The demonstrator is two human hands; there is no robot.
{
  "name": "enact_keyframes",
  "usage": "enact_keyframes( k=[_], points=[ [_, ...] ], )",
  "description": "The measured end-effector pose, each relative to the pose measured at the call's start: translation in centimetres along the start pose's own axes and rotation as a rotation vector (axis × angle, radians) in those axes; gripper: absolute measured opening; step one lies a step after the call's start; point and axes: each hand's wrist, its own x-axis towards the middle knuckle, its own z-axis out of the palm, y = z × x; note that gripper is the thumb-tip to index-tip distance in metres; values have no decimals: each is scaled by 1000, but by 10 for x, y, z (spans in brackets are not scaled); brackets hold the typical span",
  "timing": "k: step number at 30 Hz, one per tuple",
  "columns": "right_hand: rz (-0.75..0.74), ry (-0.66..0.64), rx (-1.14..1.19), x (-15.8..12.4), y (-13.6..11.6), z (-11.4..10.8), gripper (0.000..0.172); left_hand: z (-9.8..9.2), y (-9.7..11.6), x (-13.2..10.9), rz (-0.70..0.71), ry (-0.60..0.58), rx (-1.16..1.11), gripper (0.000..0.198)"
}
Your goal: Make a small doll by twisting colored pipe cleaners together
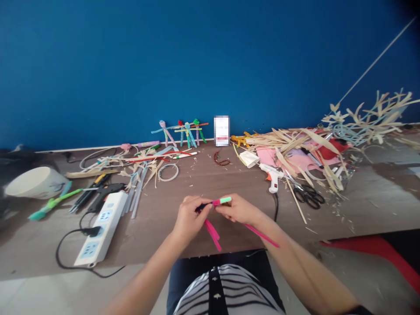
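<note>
Pink strips (213, 235), perhaps foam, between left hand (190, 219) and right hand (238, 209).

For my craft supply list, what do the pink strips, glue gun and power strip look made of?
The pink strips look like matte, bendable plastic or foam, though it's hard to tell. The glue gun looks like smooth molded plastic, white with orange. The power strip looks like white molded plastic, with a smooth casing.

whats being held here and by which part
The left hand and right hand pinch a pink craft strip in their fingers, just short of its mint-green end; the exact finger placement is hard to tell.
</note>
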Motion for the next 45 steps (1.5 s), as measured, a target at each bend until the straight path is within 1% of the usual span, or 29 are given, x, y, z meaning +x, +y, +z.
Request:
enact_keyframes(
  k=[2, 4, 7, 9, 11, 13, 14, 15, 17, 19, 20, 22, 24, 26, 28, 31, 34, 37, 39, 42, 45],
  points=[
    [-14, 14, -27, -2, 4, 9, 19, 1, -2, 0, 4, 7, 62, 12],
    [-41, 45, -117, -5, 5, 15, 19, 0, -2, 0, 40, -4, 157, 13],
    [-92, 111, -394, -12, 1, 20, 16, -2, -1, 1, 126, -29, 331, 17],
    [-107, 147, -614, -18, -6, 21, 12, -2, 1, 1, 186, -57, 429, 19],
    [-103, 167, -792, -23, -14, 20, 15, -3, 2, 2, 237, -105, 487, 19],
    [-98, 190, -887, -27, -21, 16, 21, -3, 4, 2, 271, -156, 494, 20],
    [-103, 209, -894, -27, -23, 13, 23, -4, 4, 2, 280, -179, 472, 20],
    [-119, 230, -871, -25, -24, 9, 23, -4, 4, 2, 285, -198, 433, 20],
    [-152, 265, -738, -20, -23, 0, 20, -6, 4, 2, 287, -233, 318, 19],
    [-146, 244, -506, -11, -16, -10, 17, -8, 4, 2, 277, -263, 180, 16],
    [-121, 204, -369, -7, -12, -14, 16, -8, 4, 2, 261, -264, 115, 15],
    [-58, 89, -111, 1, -2, -18, 16, -8, 4, 1, 193, -214, 13, 13],
    [-5, 11, 61, 5, 6, -16, 16, -5, 2, 0, 95, -119, -35, 11],
    [13, 17, 171, 5, 12, -9, 16, -2, 0, -1, 22, -45, -29, 10],
    [-10, 88, 256, 4, 15, 2, 16, 1, -3, -2, -7, -8, -3, 11],
    [-50, 181, 292, 2, 17, 17, 17, 5, -6, -2, -1, 33, 34, 15],
    [-56, 248, 217, 1, 19, 24, 14, 6, -5, 0, 26, 15, 67, 17],
    [-112, 345, 106, -1, 21, 26, 17, 7, -3, 2, 32, -7, 105, 16],
    [-136, 374, 65, -2, 22, 25, 22, 8, -1, 2, 31, -6, 143, 15],
    [-117, 426, 68, -1, 24, 26, 31, 9, 2, 2, 52, -25, 204, 14],
    [-101, 500, 141, 1, 28, 28, 35, 11, 5, -1, 94, -40, 221, 15]
  ],
)
